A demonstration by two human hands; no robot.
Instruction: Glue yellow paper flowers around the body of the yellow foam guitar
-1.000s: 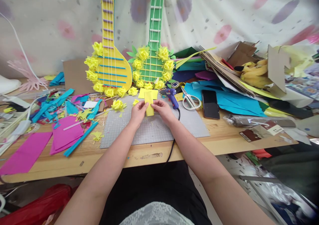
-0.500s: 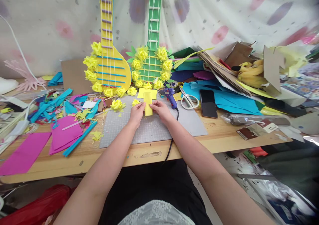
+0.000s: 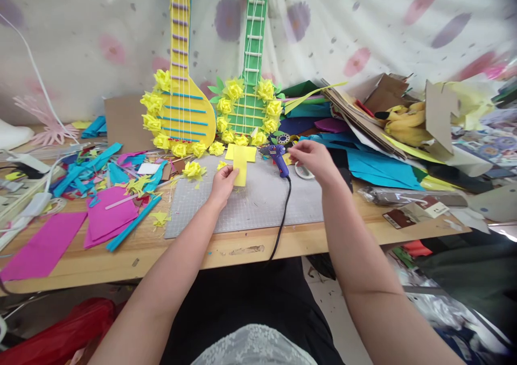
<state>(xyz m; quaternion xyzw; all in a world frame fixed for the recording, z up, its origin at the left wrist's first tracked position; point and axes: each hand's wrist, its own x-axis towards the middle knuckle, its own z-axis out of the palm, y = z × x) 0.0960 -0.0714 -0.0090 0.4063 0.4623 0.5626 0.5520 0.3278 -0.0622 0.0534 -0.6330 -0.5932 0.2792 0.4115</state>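
Head cam, so closest to us is a lap in black clothing (image 3: 242, 300) with some lacy white fabric (image 3: 254, 346) at the bottom. Next comes the edge of a wooden table (image 3: 226, 254), with magenta sheets (image 3: 48, 246) off to the left and a gray cutting mat (image 3: 250, 209) in the middle, a black cord (image 3: 285, 209) running across it.

Left hand (image 3: 223, 186) has a yellow strip (image 3: 239, 171) pinched by its left edge, held over the mat pretty much dead center. Right hand (image 3: 317, 160) is away from the strip, fingers curled, over by the scissors (image 3: 304, 177). One handle loop peeks out below it, but honestly can't tell whether it's gripping them or just hovering. Purple glue gun (image 3: 278, 158) lies between the two hands.

Bit further back: a loose yellow flower (image 3: 194, 170) on the left, a flat yellow piece (image 3: 250, 154) behind the strip, and blue sheets (image 3: 379, 166) over right. Behind those stand a yellow guitar-shaped piece (image 3: 188, 106) and a green one (image 3: 252, 109), both trimmed with yellow flowers, against a floral curtain (image 3: 331, 20).
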